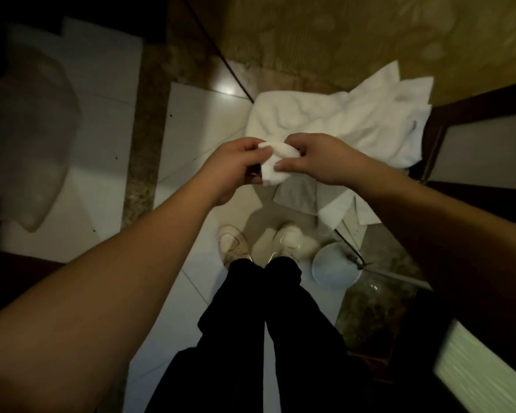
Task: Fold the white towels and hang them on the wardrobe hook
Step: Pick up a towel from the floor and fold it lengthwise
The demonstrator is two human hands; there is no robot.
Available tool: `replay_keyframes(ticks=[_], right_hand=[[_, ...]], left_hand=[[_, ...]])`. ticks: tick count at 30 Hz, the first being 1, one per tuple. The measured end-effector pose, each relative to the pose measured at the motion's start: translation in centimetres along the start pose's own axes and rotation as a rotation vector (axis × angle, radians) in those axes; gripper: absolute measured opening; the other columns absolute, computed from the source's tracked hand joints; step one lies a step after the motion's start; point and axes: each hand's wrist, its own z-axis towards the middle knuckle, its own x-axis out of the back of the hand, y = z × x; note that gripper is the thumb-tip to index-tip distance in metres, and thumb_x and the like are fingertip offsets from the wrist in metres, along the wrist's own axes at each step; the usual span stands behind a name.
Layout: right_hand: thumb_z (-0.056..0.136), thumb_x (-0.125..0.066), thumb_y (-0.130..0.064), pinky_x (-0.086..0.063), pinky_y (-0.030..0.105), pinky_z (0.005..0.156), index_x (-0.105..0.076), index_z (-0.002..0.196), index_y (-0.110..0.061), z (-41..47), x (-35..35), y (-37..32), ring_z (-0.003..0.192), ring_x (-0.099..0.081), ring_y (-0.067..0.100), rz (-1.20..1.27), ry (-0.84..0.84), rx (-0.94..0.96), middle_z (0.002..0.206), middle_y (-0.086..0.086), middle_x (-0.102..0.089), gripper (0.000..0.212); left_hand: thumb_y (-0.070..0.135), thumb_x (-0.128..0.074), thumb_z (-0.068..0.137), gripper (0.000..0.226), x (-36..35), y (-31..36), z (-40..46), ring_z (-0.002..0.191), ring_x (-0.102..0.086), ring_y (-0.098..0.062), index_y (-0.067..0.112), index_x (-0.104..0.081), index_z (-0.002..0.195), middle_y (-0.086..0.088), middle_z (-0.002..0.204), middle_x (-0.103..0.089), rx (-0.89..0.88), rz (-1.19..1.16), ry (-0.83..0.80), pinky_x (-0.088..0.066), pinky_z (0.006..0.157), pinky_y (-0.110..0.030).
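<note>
- Both hands are raised together at frame centre, one white towel (276, 166) bunched between them.
- Left hand (236, 165): fingers curled onto the towel's left edge, thumb on top, pinching it.
- Right hand (319, 158): fingers curled over the towel's top, thumb pressed on its front face, pinching it; the two hands are nearly touching.
- Held towel: its lower part hangs from the grip toward 5 o'clock, ending in a white corner over the floor.
- Towel heap (340, 120): one pile of crumpled white cloth at 1 o'clock from the hands, just beyond them; number of pieces in it cannot be told.
- Shoes: two, pale, at 6 o'clock below the hands, left shoe (232, 242) and right shoe (289, 238), side by side under black trousers (251, 338).
- One round pale-blue perforated item (334, 268) at 5 o'clock, beside the right shoe.
- Tiled floor (203, 120): white, glossy.
- One dark cable (218, 52) runs toward 11 o'clock.
</note>
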Motion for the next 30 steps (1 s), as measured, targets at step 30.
replay_keyframes(ticks=[30], right_hand=[[0.1, -0.059, -0.031, -0.042, 0.016, 0.057, -0.069, 0.104, -0.032, -36.9, 11.3, -40.6, 0.056, -0.049, 0.002, 0.081, 0.507, 0.456, 0.069, -0.006, -0.061, 0.011]], left_hand=[[0.049, -0.074, 0.085, 0.033, 0.9, 19.8, -51.7, 0.09, -0.065, -0.012, 0.024, -0.066, 0.106, 0.004, 0.099, -0.069, -0.316, 0.834, 0.351, -0.05, 0.08, -0.03]])
